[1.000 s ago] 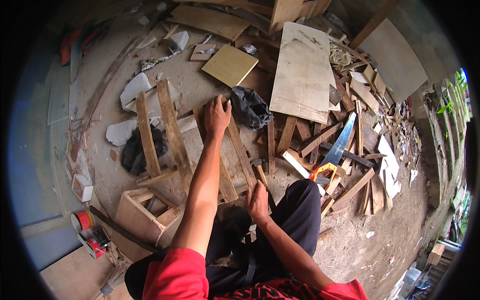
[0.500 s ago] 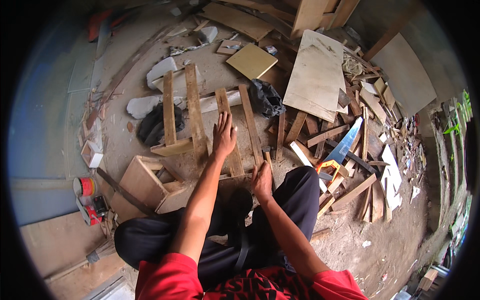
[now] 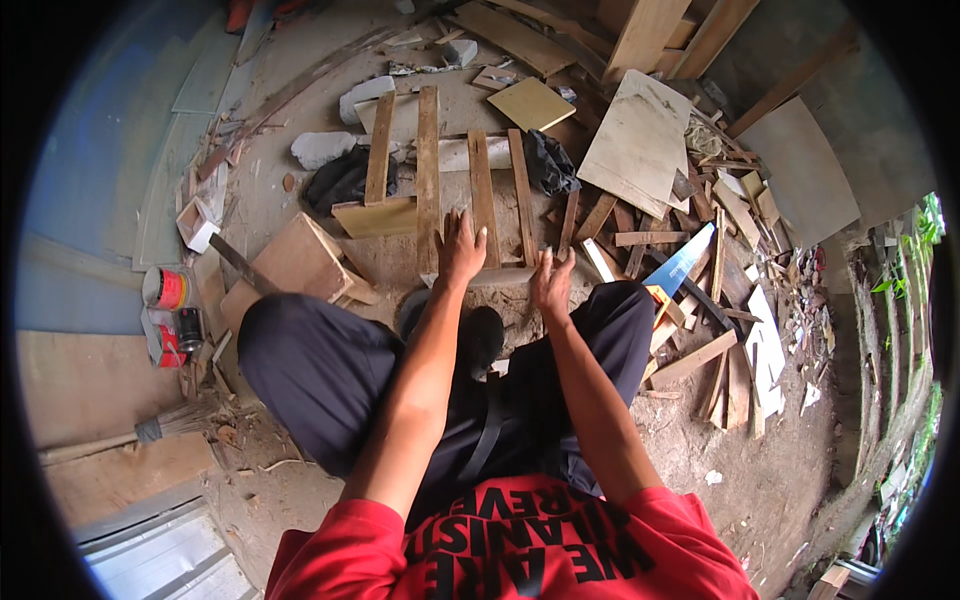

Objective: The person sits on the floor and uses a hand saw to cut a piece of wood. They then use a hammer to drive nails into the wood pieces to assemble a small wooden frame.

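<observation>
Several long wooden slats lie side by side in front of me, among them a wide one (image 3: 428,160) and a narrower one (image 3: 482,190). My left hand (image 3: 460,250) is at their near ends, between these two, fingers stretched out and thumb apart. Whether it touches the wood I cannot tell. To its right, my right hand (image 3: 552,283) is beside the near end of the rightmost slat (image 3: 523,195). Its fingers are raised and slightly apart, and no held thing shows. A pale board (image 3: 375,218) lies across below the leftmost slat (image 3: 380,150).
A handsaw (image 3: 682,262) rests on scrap wood past my right knee, which partly hides its handle. Black plastic bags (image 3: 350,182), a large pale sheet (image 3: 637,140) and a yellowish panel (image 3: 532,103) lie beyond. Red cans (image 3: 165,290) and a wooden box (image 3: 290,265) stand left.
The view has shifted, so slats and surroundings appear higher. My left hand has come back from the slat's middle to the near ends. A wooden stick beside my right hand no longer shows.
</observation>
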`<state>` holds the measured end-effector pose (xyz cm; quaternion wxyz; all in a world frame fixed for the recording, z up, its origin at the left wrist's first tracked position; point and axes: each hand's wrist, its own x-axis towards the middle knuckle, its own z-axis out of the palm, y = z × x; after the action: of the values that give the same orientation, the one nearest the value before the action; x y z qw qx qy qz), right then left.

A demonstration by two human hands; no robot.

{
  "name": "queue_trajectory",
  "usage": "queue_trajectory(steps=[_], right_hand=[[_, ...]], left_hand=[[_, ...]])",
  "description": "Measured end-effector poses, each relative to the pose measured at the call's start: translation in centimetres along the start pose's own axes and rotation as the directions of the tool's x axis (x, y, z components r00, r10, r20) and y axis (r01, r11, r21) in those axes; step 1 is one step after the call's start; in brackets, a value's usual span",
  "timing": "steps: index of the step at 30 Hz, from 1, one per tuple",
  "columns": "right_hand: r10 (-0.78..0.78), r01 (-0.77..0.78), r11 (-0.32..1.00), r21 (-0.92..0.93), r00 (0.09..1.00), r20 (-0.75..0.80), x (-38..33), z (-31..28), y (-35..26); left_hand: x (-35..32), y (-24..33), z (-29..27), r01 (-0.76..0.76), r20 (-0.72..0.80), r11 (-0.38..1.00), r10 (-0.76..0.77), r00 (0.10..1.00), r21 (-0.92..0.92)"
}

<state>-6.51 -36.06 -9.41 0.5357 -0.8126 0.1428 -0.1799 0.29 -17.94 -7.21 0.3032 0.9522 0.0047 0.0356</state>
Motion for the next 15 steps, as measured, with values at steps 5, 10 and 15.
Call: queue_trajectory(steps=[5,10,15], right_hand=[[0.132,-0.082,0.985,0.151,0.926,-0.354,4.0,-2.0,5.5],[0.171,-0.107,0.97,0.216,0.938,-0.303,4.1,-1.2,3.4],[0.088,-0.086,0.973,-0.215,0.996,0.001,7.7,-4.8,-5.1]], left_hand=[[-0.3,3.8,-0.5,0.006,-0.169,0.983,-0.038,0.985,-0.186],[-1.6,4.4,-0.2,-0.145,-0.302,0.953,0.06,0.951,-0.267],[-0.7,4.7,-2.1,-0.175,-0.393,0.948,0.059,0.918,-0.267]])
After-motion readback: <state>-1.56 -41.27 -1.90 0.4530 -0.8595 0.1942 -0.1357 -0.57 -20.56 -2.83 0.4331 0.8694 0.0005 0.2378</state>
